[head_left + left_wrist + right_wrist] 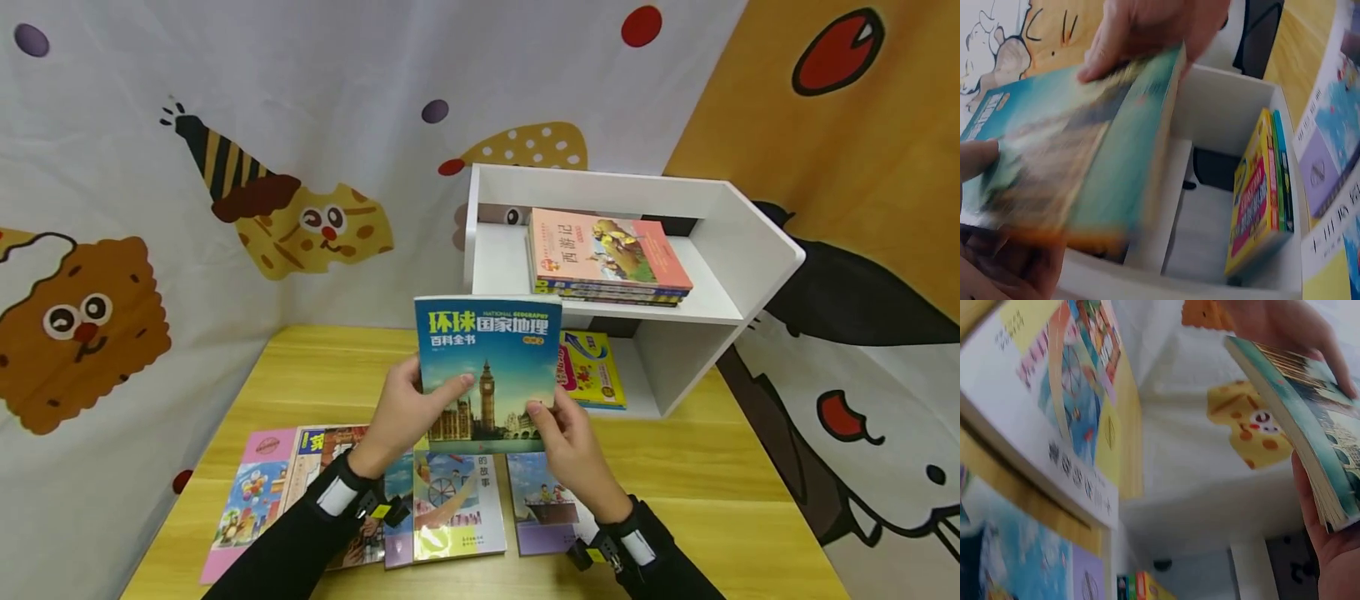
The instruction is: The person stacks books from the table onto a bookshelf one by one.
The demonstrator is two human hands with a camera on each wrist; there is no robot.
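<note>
A blue-green book [517, 358] with a clock tower on its cover is held up in front of the white shelf [738, 250]. My left hand [408, 408] grips its left edge, thumb on the cover. Along the lower right edge, my right hand [573, 450] pinches it the same way, fingers behind. In the left wrist view the book [1129, 162] is blurred, with both hands at its edges. The right wrist view shows the page edges of the book [1297, 437] tilted between the hands.
On the upper shelf lies a stack of books with an orange-red cover [573, 246]. A yellow book [596, 367] sits in the lower compartment. Several books, among them a pink one [255, 492] and a white-and-yellow one [461, 508], lie on the wooden table [652, 517] below my hands.
</note>
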